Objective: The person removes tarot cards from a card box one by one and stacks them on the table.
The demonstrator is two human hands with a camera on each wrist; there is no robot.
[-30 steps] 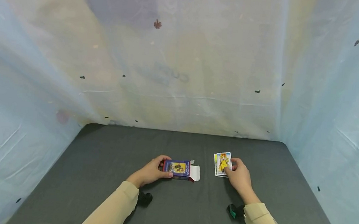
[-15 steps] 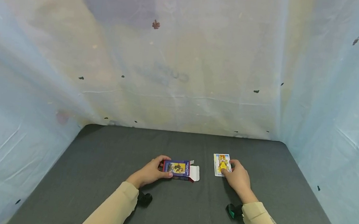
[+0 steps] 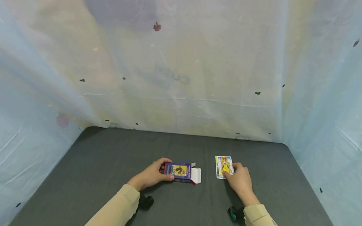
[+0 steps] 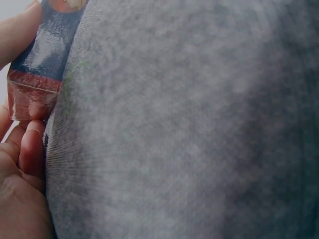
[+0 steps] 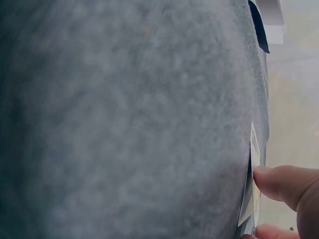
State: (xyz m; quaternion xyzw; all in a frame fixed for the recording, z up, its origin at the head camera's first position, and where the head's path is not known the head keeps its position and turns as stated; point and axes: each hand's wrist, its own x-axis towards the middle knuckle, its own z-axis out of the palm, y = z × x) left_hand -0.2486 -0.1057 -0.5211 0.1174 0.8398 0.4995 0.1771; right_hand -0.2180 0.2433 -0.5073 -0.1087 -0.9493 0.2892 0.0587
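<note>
My left hand (image 3: 151,175) holds a blue and red card box (image 3: 178,171) by its left end, thumb along the near side and fingers at the far side. The box lies on the dark cloth, its white end flap (image 3: 196,175) open towards the right. In the left wrist view, the thumb and curled fingers show around the red end of the box (image 4: 34,99). Right of the box, my right hand (image 3: 241,181) pinches a few picture cards (image 3: 224,166), thumb on the yellow face. The right wrist view shows these cards (image 5: 254,194) edge-on, slightly splayed; their undersides are hidden.
A dark grey cloth (image 3: 178,213) covers the table. Pale patterned curtains (image 3: 184,74) rise behind its back edge and along both sides. Black wrist devices (image 3: 145,202) show beneath the cuffs. A strip of bare cloth separates the box flap from the cards.
The cards have come down a little nearer to me and sit more squarely together than a second ago. My right hand has shifted slightly left with them. The left hand and box stay put.
</note>
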